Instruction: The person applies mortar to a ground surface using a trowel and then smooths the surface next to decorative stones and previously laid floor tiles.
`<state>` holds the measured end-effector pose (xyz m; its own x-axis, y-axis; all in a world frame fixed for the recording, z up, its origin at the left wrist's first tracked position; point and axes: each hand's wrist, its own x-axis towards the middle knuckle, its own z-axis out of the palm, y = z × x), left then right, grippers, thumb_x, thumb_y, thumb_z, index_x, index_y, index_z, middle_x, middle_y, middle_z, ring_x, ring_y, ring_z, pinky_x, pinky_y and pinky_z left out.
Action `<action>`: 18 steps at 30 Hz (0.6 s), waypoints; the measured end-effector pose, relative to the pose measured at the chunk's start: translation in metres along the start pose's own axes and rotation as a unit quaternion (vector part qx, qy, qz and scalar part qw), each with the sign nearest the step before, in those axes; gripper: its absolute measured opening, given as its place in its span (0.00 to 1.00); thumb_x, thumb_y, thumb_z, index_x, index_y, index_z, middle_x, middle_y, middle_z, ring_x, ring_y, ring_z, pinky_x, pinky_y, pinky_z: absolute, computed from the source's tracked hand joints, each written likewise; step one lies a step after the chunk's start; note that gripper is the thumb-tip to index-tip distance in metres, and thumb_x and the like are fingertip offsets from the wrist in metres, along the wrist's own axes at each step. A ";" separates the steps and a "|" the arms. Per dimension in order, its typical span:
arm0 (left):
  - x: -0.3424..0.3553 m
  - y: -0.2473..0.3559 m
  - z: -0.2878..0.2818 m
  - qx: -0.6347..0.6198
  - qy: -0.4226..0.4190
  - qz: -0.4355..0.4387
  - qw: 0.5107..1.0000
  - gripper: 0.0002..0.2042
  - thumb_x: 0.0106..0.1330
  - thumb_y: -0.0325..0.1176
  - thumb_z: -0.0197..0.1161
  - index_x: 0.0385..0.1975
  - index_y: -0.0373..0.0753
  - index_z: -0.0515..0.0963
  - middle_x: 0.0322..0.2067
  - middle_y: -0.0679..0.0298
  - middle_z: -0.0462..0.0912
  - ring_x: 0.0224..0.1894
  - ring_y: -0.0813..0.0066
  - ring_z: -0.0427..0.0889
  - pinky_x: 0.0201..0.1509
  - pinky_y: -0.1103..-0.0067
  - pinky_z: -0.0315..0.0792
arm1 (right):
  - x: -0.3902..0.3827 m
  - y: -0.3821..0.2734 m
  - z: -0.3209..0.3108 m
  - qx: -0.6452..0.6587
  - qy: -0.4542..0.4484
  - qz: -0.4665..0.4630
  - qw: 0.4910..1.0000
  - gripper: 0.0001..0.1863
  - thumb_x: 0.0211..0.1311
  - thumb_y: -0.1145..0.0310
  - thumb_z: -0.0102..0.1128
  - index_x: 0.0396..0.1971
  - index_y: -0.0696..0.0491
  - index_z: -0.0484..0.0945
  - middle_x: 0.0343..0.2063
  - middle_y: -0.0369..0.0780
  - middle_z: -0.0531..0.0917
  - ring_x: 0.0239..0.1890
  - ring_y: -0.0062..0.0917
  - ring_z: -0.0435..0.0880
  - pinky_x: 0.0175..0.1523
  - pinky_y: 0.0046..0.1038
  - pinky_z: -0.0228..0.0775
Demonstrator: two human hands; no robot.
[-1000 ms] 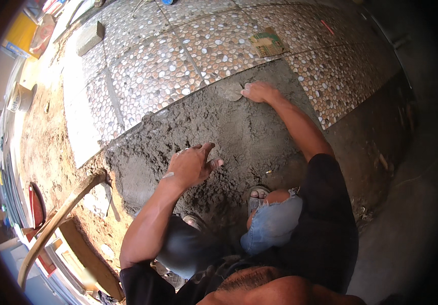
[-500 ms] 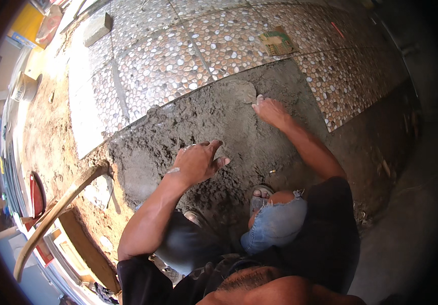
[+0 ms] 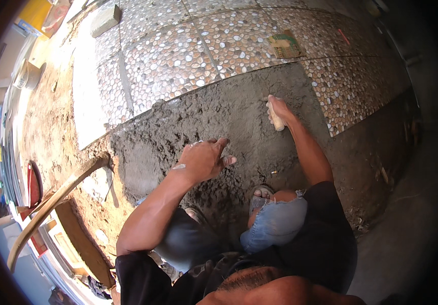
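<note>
Wet grey mortar [image 3: 198, 114] is spread in front of me, smoother at the right and lumpy at the left and near my feet. My right hand [image 3: 280, 108] is closed around the pale wooden handle [image 3: 277, 122] of a trowel, over the smoother part of the bed. The trowel's blade cannot be made out against the mortar. Nearer to me, my left hand [image 3: 205, 158] hangs over the lumpy mortar with thumb and fingers apart and nothing in it.
Pebble-patterned tiles [image 3: 170, 61] border the mortar on the far side and right. On them lie a concrete block [image 3: 105, 20] and a torn cardboard piece [image 3: 286, 44]. A long wooden-handled tool [image 3: 59, 203] leans at the left. A bucket [image 3: 27, 74] stands farther off on bare soil.
My right hand has moved slightly right and turned, bringing the trowel's handle into sight while the blade is lost from view. My left hand has shifted slightly right, still open.
</note>
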<state>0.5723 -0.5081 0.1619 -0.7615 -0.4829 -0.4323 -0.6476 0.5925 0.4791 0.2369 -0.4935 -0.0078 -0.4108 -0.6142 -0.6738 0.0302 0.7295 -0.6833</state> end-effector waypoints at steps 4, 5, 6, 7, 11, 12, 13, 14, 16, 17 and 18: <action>-0.004 0.002 -0.001 0.002 0.001 -0.007 1.000 0.29 0.65 0.59 0.52 0.58 0.44 0.68 0.43 0.51 0.81 0.45 0.48 0.80 0.47 0.57 0.74 | -0.033 0.005 0.043 -0.098 -0.126 -0.025 0.987 0.24 0.70 0.49 0.39 0.40 0.59 0.69 0.21 0.38 0.71 0.17 0.23 0.72 0.19 0.30 0.66; -0.006 0.001 -0.002 -0.002 0.006 -0.009 1.000 0.29 0.65 0.59 0.52 0.58 0.44 0.68 0.43 0.51 0.81 0.45 0.48 0.80 0.47 0.57 0.74 | -0.036 0.001 0.039 -0.112 -0.155 -0.023 0.981 0.25 0.70 0.49 0.39 0.40 0.59 0.69 0.21 0.38 0.71 0.17 0.23 0.72 0.18 0.30 0.66; -0.007 0.001 -0.004 -0.006 0.010 -0.002 1.000 0.29 0.65 0.59 0.51 0.58 0.43 0.68 0.43 0.51 0.81 0.45 0.48 0.80 0.48 0.57 0.73 | -0.037 -0.005 0.031 -0.127 -0.181 -0.023 0.975 0.25 0.70 0.48 0.40 0.40 0.59 0.69 0.20 0.38 0.71 0.17 0.23 0.72 0.18 0.30 0.66; -0.008 0.001 -0.005 -0.011 0.010 0.003 1.000 0.29 0.66 0.59 0.51 0.58 0.43 0.68 0.43 0.50 0.81 0.45 0.48 0.80 0.48 0.56 0.73 | -0.031 -0.008 0.025 -0.128 -0.163 -0.023 0.978 0.23 0.70 0.52 0.40 0.39 0.59 0.71 0.22 0.39 0.72 0.16 0.24 0.72 0.19 0.30 0.66; -0.005 0.004 -0.004 -0.002 0.008 0.011 1.000 0.30 0.66 0.59 0.50 0.58 0.42 0.68 0.43 0.50 0.81 0.45 0.47 0.80 0.49 0.56 0.73 | 0.002 -0.023 -0.006 -0.088 -0.144 -0.015 0.986 0.26 0.70 0.47 0.39 0.41 0.58 0.73 0.19 0.36 0.71 0.15 0.21 0.69 0.18 0.28 0.66; -0.006 0.004 -0.004 -0.004 0.010 0.011 1.000 0.30 0.66 0.59 0.50 0.58 0.42 0.68 0.43 0.50 0.81 0.45 0.47 0.80 0.49 0.56 0.73 | 0.001 -0.023 -0.003 -0.108 -0.167 -0.002 0.980 0.27 0.70 0.46 0.40 0.40 0.58 0.73 0.18 0.36 0.71 0.14 0.21 0.69 0.17 0.27 0.64; -0.007 0.004 -0.003 -0.005 0.012 0.012 1.000 0.30 0.66 0.59 0.51 0.58 0.42 0.68 0.43 0.50 0.81 0.46 0.47 0.80 0.49 0.56 0.73 | -0.002 -0.022 -0.001 -0.129 -0.190 0.011 0.973 0.27 0.70 0.45 0.40 0.39 0.58 0.73 0.17 0.36 0.71 0.13 0.21 0.68 0.16 0.27 0.63; -0.007 0.004 -0.003 -0.007 0.014 0.013 1.000 0.30 0.66 0.59 0.51 0.58 0.42 0.68 0.42 0.50 0.81 0.46 0.47 0.80 0.49 0.56 0.73 | -0.005 -0.021 0.000 -0.149 -0.212 0.024 0.966 0.28 0.70 0.44 0.40 0.39 0.58 0.73 0.17 0.35 0.71 0.13 0.20 0.68 0.15 0.26 0.62; -0.008 0.003 -0.004 -0.008 0.005 0.003 1.000 0.30 0.66 0.59 0.51 0.59 0.42 0.67 0.43 0.50 0.81 0.46 0.48 0.80 0.50 0.56 0.72 | -0.017 -0.016 0.004 -0.214 -0.253 0.031 0.943 0.28 0.69 0.45 0.40 0.38 0.58 0.74 0.16 0.36 0.71 0.12 0.21 0.70 0.14 0.27 0.62; -0.008 0.002 -0.004 -0.008 0.001 -0.002 1.000 0.30 0.66 0.59 0.51 0.59 0.42 0.67 0.43 0.50 0.81 0.46 0.48 0.80 0.50 0.56 0.72 | -0.024 -0.009 0.010 -0.245 -0.257 0.014 0.935 0.28 0.69 0.44 0.40 0.38 0.57 0.74 0.16 0.36 0.71 0.12 0.21 0.70 0.13 0.28 0.62; -0.007 0.002 -0.003 -0.007 -0.001 -0.003 1.000 0.30 0.66 0.59 0.50 0.59 0.42 0.67 0.43 0.50 0.81 0.46 0.48 0.80 0.50 0.56 0.72 | -0.029 -0.005 0.011 -0.274 -0.255 -0.003 0.927 0.27 0.69 0.44 0.40 0.38 0.57 0.74 0.16 0.36 0.71 0.12 0.21 0.71 0.13 0.28 0.62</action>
<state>0.5762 -0.5053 0.1686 -0.7575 -0.4847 -0.4374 -0.6526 0.5805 0.4869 0.2593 -0.4824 0.0119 0.0793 -0.5795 -0.8111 -0.4961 0.6828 -0.5363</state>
